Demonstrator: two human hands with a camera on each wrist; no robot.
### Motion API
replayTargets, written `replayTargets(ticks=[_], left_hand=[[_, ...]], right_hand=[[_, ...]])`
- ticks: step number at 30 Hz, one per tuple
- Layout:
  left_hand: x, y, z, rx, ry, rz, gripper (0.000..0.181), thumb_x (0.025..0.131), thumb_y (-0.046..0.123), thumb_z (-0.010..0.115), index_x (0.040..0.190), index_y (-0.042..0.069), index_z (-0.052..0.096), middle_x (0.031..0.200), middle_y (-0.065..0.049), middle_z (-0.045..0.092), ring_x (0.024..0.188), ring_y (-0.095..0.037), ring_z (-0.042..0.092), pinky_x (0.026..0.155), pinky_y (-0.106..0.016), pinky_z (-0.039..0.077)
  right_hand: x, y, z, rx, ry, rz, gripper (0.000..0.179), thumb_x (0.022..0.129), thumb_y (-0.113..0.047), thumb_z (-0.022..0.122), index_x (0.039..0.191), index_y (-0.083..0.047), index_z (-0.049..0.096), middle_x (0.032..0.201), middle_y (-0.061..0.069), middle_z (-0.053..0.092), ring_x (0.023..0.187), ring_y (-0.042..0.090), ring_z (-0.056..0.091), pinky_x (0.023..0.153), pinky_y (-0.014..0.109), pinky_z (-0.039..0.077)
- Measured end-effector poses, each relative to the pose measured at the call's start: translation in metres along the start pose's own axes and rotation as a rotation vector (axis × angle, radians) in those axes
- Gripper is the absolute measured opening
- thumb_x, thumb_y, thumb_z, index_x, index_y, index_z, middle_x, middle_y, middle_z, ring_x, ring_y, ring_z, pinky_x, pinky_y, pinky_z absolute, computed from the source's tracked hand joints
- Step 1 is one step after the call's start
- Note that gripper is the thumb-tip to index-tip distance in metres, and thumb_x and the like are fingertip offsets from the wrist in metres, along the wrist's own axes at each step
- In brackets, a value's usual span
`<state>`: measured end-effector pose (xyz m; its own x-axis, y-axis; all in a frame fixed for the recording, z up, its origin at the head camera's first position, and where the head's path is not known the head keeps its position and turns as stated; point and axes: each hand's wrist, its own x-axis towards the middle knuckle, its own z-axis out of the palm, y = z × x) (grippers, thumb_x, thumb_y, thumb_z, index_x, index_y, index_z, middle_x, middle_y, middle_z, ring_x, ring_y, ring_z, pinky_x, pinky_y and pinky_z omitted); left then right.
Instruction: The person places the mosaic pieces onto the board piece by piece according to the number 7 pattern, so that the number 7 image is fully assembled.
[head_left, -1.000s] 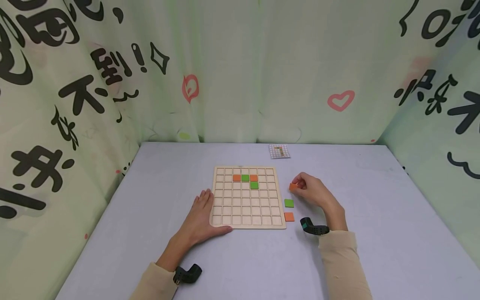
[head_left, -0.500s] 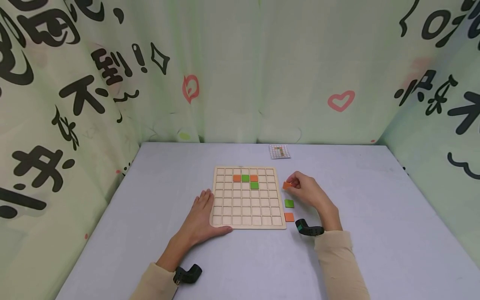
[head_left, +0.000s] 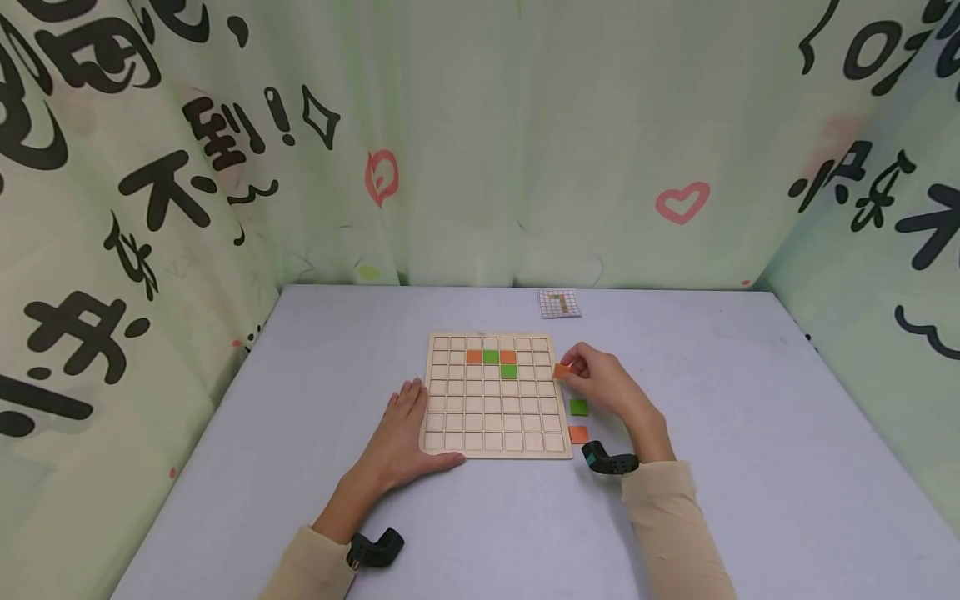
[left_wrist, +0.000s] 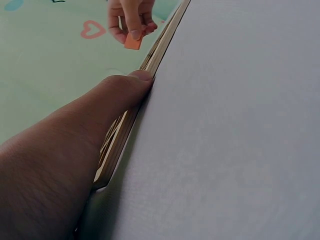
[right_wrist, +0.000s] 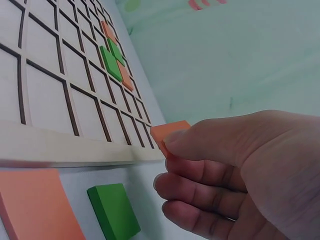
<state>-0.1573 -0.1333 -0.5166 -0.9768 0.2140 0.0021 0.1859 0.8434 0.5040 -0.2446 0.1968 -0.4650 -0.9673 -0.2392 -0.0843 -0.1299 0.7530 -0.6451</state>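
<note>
A wooden grid board (head_left: 487,417) lies flat on the table, with orange and green square tiles in its upper cells: a row of orange, green (head_left: 491,357), orange, and a second green one (head_left: 508,372) under the right end. My left hand (head_left: 397,437) rests along the board's left side and lower left corner, fingers straight, thumb on the front edge. Between thumb and fingers my right hand (head_left: 603,382) pinches an orange tile (right_wrist: 170,131), held tilted over the board's right edge. Beside that edge lie a loose green tile (head_left: 579,407) and a loose orange tile (head_left: 578,435).
A small card with a printed grid and a coloured pattern (head_left: 559,304) lies behind the board near the table's far edge. A printed curtain (head_left: 517,167) hangs round the back and sides of the white table (head_left: 750,417). Each wrist wears a black device.
My right hand has moved left with the orange tile, from beside the board to over its right edge. The left hand and the other tiles have stayed put.
</note>
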Motion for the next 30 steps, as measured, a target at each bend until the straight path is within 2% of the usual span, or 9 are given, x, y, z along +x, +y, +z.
replayTargets(ticks=[17,25,30], left_hand=[[0.000,0.000,0.001,0.005,0.004,0.007,0.122,0.071,0.070,0.075,0.156,-0.004,0.026,0.166,-0.020,0.020,0.157,-0.033,0.014,0.129,-0.048,0.015],[0.001,-0.001,0.002,0.000,0.009,0.015,0.122,0.072,0.070,0.075,0.156,-0.004,0.026,0.166,-0.020,0.020,0.157,-0.032,0.015,0.129,-0.048,0.016],[0.001,-0.001,0.002,0.002,0.011,0.017,0.122,0.072,0.070,0.075,0.156,-0.004,0.026,0.166,-0.020,0.020,0.157,-0.032,0.014,0.129,-0.048,0.016]], right_hand=[[0.003,-0.012,0.015,0.006,0.037,-0.060,0.023,0.097,-0.013,0.062,0.118,-0.005,0.061,0.095,0.008,0.064,0.084,0.019,0.056,0.074,0.029,0.050],[0.006,-0.019,0.023,-0.004,0.111,-0.135,0.021,0.097,-0.013,0.064,0.115,-0.004,0.063,0.093,0.007,0.064,0.083,0.019,0.057,0.076,0.031,0.051],[0.006,-0.023,0.027,0.012,0.102,-0.136,0.021,0.096,-0.012,0.064,0.115,-0.004,0.064,0.093,0.007,0.064,0.083,0.019,0.057,0.076,0.031,0.051]])
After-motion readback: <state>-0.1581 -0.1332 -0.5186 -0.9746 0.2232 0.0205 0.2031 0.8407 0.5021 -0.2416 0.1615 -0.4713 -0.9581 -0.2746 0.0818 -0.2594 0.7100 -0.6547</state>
